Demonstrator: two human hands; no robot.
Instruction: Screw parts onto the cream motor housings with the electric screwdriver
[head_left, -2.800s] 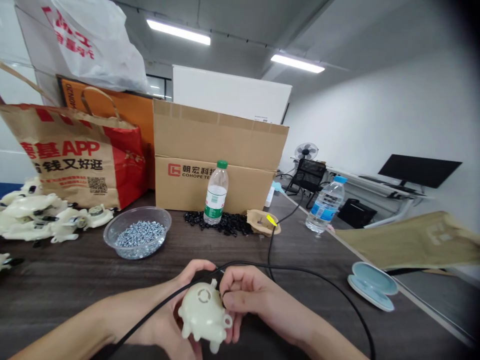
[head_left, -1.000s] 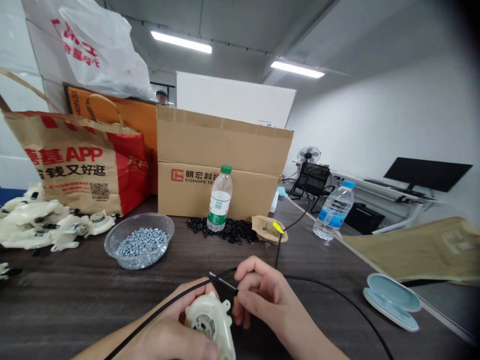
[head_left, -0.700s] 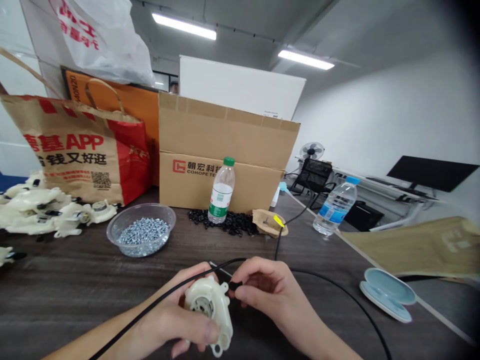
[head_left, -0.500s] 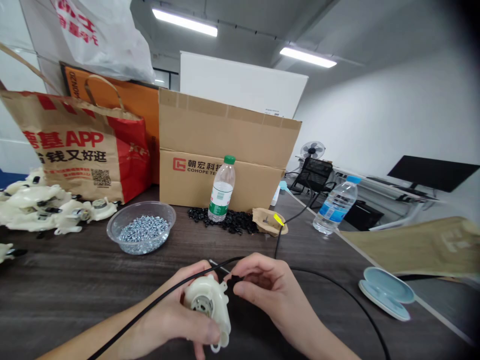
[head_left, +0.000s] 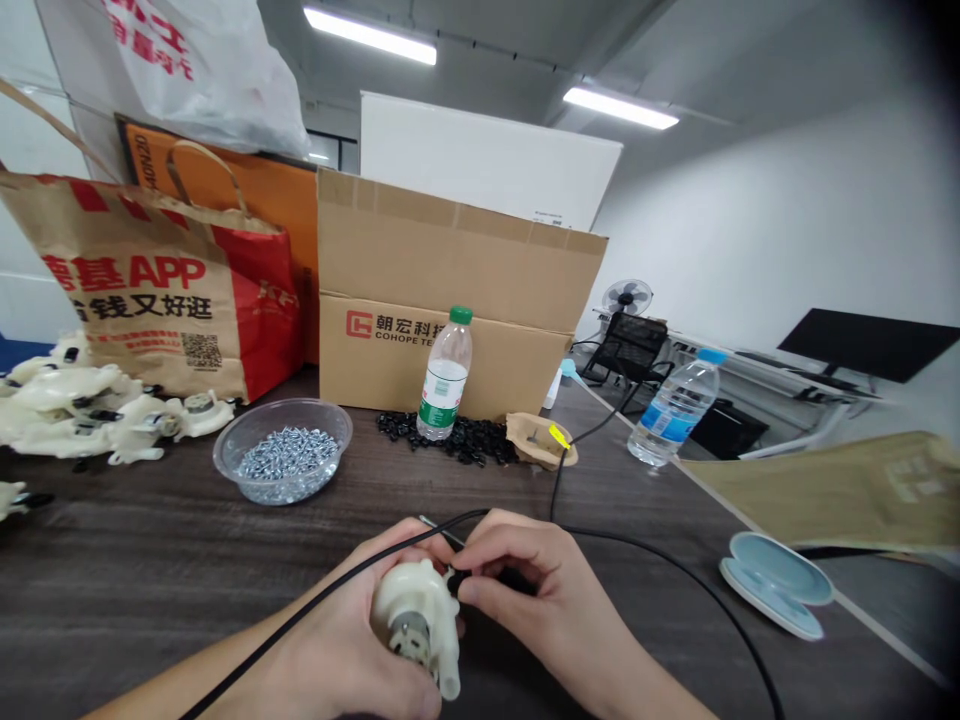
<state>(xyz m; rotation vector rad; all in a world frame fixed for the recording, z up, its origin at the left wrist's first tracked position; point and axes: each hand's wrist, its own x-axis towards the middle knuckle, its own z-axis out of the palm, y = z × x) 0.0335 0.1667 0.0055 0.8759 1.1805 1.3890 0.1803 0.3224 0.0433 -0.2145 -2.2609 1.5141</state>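
Cream housing (head_left: 426, 592) | left fingers (head_left: 411, 690) wrapped round | right fingers (head_left: 491, 598) pinching black piece (head_left: 455, 581)

Head-worn view, facing forward and down across a dark table (head_left: 150, 565), left hand (head_left: 341, 640), right hand (head_left: 536, 590) close below

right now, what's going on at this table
A person's left hand grips a cream housing with a metal motor showing in it. The right hand pinches a small black part at the housing's edge; whether it is seated there can't be made out. Beyond are a bowl of screws and a heap of black pieces, with more housings piled at the left.
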